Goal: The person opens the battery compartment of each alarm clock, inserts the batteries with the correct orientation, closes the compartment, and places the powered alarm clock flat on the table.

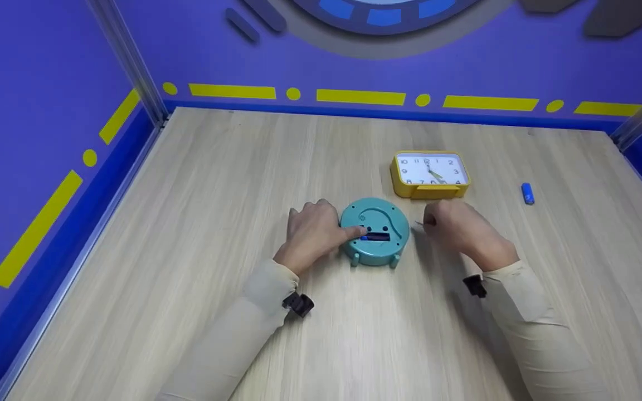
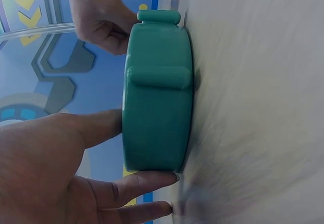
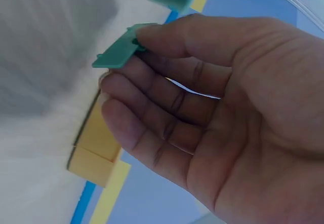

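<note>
Pale sleeves (image 1: 220,340) are extending over the desk (image 1: 226,178). At twelve o'clock, a teal clock (image 1: 379,219) is lying face down, presumably leaving its slot (image 1: 379,237) reachable. From nine o'clock, the left hand (image 1: 314,227) is gripping it, likely for steadiness; at three, the right hand (image 1: 462,229) is pinching a cover (image 3: 115,53) between its fingers (image 3: 172,37), apparently holding it clear.
</note>
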Available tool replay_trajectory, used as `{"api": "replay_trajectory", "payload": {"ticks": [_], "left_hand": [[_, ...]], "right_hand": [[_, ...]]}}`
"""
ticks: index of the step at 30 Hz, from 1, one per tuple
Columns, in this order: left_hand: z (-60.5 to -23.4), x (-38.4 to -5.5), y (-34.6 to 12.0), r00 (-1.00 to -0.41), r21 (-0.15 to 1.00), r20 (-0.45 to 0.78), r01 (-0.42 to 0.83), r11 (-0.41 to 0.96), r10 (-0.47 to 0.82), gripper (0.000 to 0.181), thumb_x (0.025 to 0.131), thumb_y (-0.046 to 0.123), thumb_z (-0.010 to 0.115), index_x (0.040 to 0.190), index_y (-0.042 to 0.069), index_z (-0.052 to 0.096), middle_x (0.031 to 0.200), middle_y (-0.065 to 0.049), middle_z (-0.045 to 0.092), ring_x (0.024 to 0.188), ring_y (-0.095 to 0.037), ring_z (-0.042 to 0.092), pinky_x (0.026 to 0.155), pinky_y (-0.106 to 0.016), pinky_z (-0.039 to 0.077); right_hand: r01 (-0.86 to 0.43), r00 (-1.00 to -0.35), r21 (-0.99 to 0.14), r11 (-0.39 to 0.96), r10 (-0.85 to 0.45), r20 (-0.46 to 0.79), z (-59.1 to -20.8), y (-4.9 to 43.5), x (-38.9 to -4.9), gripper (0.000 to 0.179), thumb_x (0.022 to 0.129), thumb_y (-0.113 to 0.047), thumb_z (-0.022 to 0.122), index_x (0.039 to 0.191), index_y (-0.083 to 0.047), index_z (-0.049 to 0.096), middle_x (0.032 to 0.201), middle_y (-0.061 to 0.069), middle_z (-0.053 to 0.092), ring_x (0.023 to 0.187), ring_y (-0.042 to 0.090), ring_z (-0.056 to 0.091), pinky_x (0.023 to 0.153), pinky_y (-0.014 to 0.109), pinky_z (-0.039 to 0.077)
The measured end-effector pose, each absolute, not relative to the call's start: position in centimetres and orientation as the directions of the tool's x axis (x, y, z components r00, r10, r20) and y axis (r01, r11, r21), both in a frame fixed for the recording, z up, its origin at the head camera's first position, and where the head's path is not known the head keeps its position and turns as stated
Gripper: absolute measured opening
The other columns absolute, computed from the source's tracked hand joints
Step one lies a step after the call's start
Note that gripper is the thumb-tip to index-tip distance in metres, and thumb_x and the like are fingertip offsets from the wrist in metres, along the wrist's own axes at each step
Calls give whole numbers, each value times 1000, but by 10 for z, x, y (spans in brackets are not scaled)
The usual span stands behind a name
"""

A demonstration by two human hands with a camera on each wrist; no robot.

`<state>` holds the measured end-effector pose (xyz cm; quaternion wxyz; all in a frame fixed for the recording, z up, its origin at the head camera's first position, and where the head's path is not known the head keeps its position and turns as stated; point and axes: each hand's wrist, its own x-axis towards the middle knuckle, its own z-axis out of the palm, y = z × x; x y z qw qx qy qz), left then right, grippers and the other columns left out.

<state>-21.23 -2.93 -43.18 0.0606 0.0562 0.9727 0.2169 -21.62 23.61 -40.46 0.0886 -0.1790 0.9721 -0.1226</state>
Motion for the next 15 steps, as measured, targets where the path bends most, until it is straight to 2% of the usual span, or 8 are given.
{"api": "replay_trajectory", "payload": {"ticks": [4,7,10,15], "left_hand": [[-432,-211,-26,-989,419,-104,55,906,108,58,85,67,80,85,13,57,76,0,49,79,-22,52,95,-49,44],[-431,-211,-23,-989,387,-116,44,921,96,57,85,67,80,82,14,58,78,-1,50,80,-22,53,90,-46,43],[-429,-210,-22,-989,369,-119,35,929,85,57,85,66,80,76,15,58,76,-1,50,79,-22,54,90,-47,43],[-428,-210,-21,-990,380,-115,30,924,79,58,85,64,82,69,15,55,71,0,48,77,-22,53,95,-51,43]], "right_hand": [[-351,-921,-284,892,-384,-70,-398,234,-212,7,97,5,66,95,3,73,79,8,64,68,22,56,62,36,47],[-385,-913,-286,878,-408,-25,-395,229,-208,7,96,6,67,93,2,72,77,6,62,67,20,56,61,35,47],[-450,-887,-285,847,-460,35,-392,223,-204,7,95,6,68,94,2,73,80,7,65,69,20,58,63,36,51],[-521,-850,-302,799,-518,95,-388,212,-196,8,94,5,72,101,1,74,91,9,69,79,22,62,74,40,58]]}}
